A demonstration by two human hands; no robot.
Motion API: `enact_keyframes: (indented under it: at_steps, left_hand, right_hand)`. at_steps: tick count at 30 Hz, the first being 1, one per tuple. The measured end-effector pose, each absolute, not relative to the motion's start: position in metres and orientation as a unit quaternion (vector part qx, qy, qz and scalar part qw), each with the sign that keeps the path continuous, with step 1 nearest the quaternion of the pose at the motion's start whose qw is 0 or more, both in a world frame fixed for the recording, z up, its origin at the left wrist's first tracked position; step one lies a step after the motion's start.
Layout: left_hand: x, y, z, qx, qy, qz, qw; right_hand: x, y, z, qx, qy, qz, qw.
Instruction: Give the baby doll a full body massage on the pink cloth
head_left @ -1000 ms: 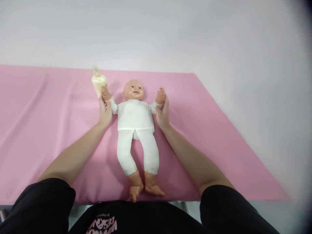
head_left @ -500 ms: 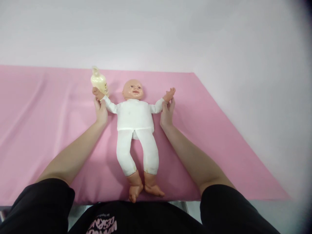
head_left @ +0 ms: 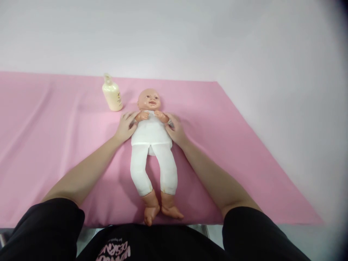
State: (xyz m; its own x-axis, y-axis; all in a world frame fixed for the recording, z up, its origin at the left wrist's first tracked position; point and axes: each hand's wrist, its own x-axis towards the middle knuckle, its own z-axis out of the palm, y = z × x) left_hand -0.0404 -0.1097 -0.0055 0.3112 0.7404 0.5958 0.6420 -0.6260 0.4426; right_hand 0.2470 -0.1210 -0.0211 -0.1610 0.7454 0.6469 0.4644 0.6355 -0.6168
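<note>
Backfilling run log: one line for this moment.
doll: supine; left hand: holding one arm; right hand: holding other arm; yellowish bottle: untouched

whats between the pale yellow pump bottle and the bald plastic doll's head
In the head view, only bare pink sheet lies between the pale yellow pump bottle and the bald plastic doll's head.

Doll head, upper centre of the frame: smooth, looks like plastic, glossy on the cheeks.
Doll feet, lower centre: same plastic look, weaker shine.
White suit: matt, cloth-like, quite smooth.
Bottle, upper left: smooth, plastic-looking, glossy at the shoulder.
Pink cover: smooth, softly wrinkled at left; cloth or vinyl, I cannot tell.
Black sleeves, lower corners: matt cloth.
</note>
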Motion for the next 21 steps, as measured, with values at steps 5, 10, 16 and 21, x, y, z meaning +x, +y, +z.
enact_keyframes:
  at_steps: [5, 10, 16, 21]
  left_hand:
    - [-0.0382, -0.1107, -0.0045, 0.815, 0.430, 0.385, 0.049]
    - [-0.0387, -0.1100, -0.0058, 0.813, 0.439, 0.380, 0.044]
    - [-0.0379, -0.1109, -0.0035, 0.814, 0.439, 0.377, 0.044]
    - [-0.0380, -0.1107, -0.0032, 0.815, 0.438, 0.375, 0.048]
  right_hand:
    - [0.2457, -0.1228, -0.0169, -0.409, -0.757, 0.128, 0.493]
    - [0.2450, -0.1232, -0.0159, -0.412, -0.761, 0.127, 0.485]
    - [0.2451, -0.1230, -0.0153, -0.419, -0.763, 0.127, 0.476]
    - [0.2455, -0.1224, -0.0156, -0.411, -0.765, 0.121, 0.481]
